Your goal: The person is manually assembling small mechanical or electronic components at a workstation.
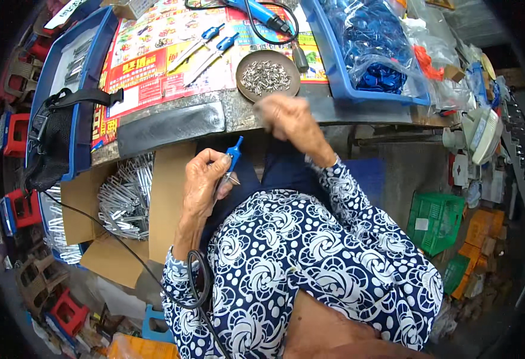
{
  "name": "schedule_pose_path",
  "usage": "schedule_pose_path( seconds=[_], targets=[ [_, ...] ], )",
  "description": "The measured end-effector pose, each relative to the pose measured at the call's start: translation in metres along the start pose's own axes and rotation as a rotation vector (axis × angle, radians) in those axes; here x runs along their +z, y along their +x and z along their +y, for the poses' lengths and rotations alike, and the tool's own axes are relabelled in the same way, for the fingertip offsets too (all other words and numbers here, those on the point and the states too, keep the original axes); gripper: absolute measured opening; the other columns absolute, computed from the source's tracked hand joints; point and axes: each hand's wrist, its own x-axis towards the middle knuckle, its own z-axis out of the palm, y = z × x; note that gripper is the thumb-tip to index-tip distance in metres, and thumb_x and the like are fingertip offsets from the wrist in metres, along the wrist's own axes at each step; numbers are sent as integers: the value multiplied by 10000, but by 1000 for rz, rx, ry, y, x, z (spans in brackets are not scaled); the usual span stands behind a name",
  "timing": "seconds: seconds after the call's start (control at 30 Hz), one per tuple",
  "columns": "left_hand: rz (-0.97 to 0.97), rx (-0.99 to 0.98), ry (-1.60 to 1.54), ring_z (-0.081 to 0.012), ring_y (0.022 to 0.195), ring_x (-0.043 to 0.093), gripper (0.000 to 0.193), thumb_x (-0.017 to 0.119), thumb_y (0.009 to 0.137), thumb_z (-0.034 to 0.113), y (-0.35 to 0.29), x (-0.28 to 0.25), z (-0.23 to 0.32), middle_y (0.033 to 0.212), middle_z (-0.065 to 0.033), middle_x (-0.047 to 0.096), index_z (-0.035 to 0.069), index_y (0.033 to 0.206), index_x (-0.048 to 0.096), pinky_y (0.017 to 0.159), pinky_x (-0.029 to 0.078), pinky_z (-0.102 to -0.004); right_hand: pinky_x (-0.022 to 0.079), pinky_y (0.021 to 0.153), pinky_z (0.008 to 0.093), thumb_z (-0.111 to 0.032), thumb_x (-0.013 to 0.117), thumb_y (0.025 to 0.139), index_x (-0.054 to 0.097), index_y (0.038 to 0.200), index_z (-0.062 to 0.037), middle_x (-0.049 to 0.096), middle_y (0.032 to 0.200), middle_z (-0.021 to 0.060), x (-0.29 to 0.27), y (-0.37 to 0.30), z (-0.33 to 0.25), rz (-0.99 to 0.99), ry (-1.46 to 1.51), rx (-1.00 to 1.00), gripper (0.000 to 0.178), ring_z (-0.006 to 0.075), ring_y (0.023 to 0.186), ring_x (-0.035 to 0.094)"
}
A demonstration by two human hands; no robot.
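Observation:
My left hand is closed round a silver-shafted piece with a blue plastic head, its narrow blue tip pointing up, held over my lap. My right hand is at the table's front edge, just below a round brown bowl heaped with small silver metal pieces. Motion smears its fingertips, so I cannot make out anything in them. Two similar silver pieces with blue heads lie side by side on the printed sheet, left of the bowl.
A blue corded power tool lies beyond the bowl. Bagged blue parts fill a blue tray at the right. Another blue tray stands at the left, with a black mesh bag on it. Below is a carton of silver parts.

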Motion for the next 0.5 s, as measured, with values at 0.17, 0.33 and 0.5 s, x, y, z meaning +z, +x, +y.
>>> schedule_pose_path(
  seconds=[0.17,0.33,0.5],
  targets=[
    [12,51,-18,-97,419,463,182,607,873,174,-9,-17,6,647,-101,587,27,851,503,373,339,-198,473,681,431,-94,572,831,595,914,7,601,821,211,-25,48,-6,512,-868,-393,133,391,751,593],
    [1,64,-43,-100,467,475,193,601,866,157,-17,-37,13,699,-108,592,8,915,490,405,368,-210,475,721,482,-119,543,825,566,944,-22,509,1002,240,-25,84,9,504,-1151,-213,155,419,828,574],
    [28,111,-63,-99,513,497,174,584,856,82,-20,-61,17,703,-120,592,-20,943,474,426,389,-204,489,748,512,-195,508,832,511,1018,-23,545,1004,276,-8,99,27,400,-1212,27,253,452,874,591]
  ],
)
